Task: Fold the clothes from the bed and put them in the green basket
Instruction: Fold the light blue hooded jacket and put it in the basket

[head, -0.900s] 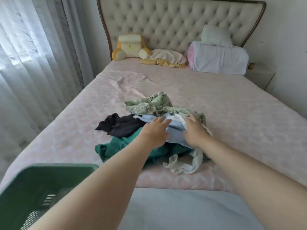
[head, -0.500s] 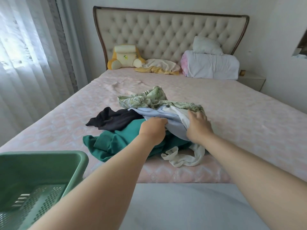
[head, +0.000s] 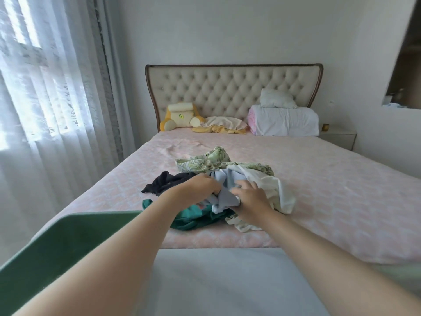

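The head view, the only one, puts the task at its very start, as I judge it: nothing folded lies anywhere on the bed, and the clothes sit in one loose heap near its foot edge. Both hands are in that heap. The left hand has its fingers curled into the pale blue garment, and the right hand closes over the same cloth from the other side, so the two hold it bunched between them, not yet lifted free. Just beyond the grip lies a leaf-print green garment; left of the left hand a black garment trails out flat; under both wrists a teal garment is crumpled; right of the right hand a cream garment drapes toward the edge. The blue piece looks thin, soft and twisted, still tangled with the cream one. The green basket stands near the left forearm, well short of the grip; its inside cannot be seen. Every piece is left to fold.
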### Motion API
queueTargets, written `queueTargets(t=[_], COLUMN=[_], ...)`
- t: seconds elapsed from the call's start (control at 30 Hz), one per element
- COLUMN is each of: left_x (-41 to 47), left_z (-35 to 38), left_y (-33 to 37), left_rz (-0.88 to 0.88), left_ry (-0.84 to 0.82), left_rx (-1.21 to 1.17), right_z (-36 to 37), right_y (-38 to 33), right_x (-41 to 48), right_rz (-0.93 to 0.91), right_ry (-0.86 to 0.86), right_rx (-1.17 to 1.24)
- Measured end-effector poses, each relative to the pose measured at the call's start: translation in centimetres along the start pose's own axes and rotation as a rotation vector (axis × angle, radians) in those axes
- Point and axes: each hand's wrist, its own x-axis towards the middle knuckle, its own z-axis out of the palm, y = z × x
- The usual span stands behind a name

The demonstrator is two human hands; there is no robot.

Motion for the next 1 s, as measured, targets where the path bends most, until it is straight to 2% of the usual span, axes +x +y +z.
queueTargets(t=[0.07, 0.23, 0.3, 0.37, 0.43, 0.5, 0.57, 0.6, 0.67, 0.73, 0.8, 0.87, 0.9, 1.0], left_x=[-3.3, -8.5, -9.6, -10.2, -10.9, -11.6, -12.1, -12.4, -12.6, -12.5, -11.9, -10.9, -10.3, -8.6], left_z=[0.5, 2.6, 3.4, 4.3, 5.7, 7.3, 9.2, 10.3, 12.1, 13.3, 13.6, 13.6, 13.6, 14.2], left_y=[-0.1, -2.0, -2.8, -3.6, -4.5, -5.4, -6.3, -6.9, -8.3, -9.6, -10.4, -11.0, -11.2, -11.6], left_rz=[-0.079, -0.194, -0.177, -0.083, -0.005, -0.057, -0.143, -0.145, -0.105, -0.063, -0.064, -0.126, -0.153, -0.101], left_ry=[-0.091, -0.103, -0.033, 0.093, 0.197, 0.163, 0.036, -0.034, -0.124, -0.088, -0.1, -0.124, -0.094, 0.057], left_rx=[0.022, 0.107, 0.116, 0.187, 0.223, 0.09, -0.069, -0.072, 0.021, 0.125, 0.355, 0.538, 0.588, 0.504], right_z=[-0.9, -1.8, -2.3, -2.8, -3.4, -4.0, -4.0, -3.6, -2.5, -1.5, -0.3, 0.7, 1.4, 3.4], right_y=[-1.8, -4.1, -5.2, -6.1, -6.8, -7.3, -7.4, -7.1, -5.9, -4.6, -3.5, -2.3, -1.7, -0.5], right_x=[-2.3, -8.9, -11.3, -13.4, -15.5, -17.6, -19.3, -20.0, -20.8, -20.9, -20.5, -19.9, -19.7, -19.1], right_rz=[0.008, 0.077, 0.136, 0.207, 0.26, 0.226, 0.128, 0.102, 0.154, 0.278, 0.366, 0.363, 0.323, 0.214], right_ry=[-0.028, -0.145, -0.141, -0.171, -0.299, -0.459, -0.596, -0.636, -0.655, -0.632, -0.488, -0.264, -0.216, -0.393], right_rx=[0.105, 0.384, 0.54, 0.68, 0.767, 0.819, 0.775, 0.74, 0.729, 0.775, 0.76, 0.528, 0.373, -0.028])
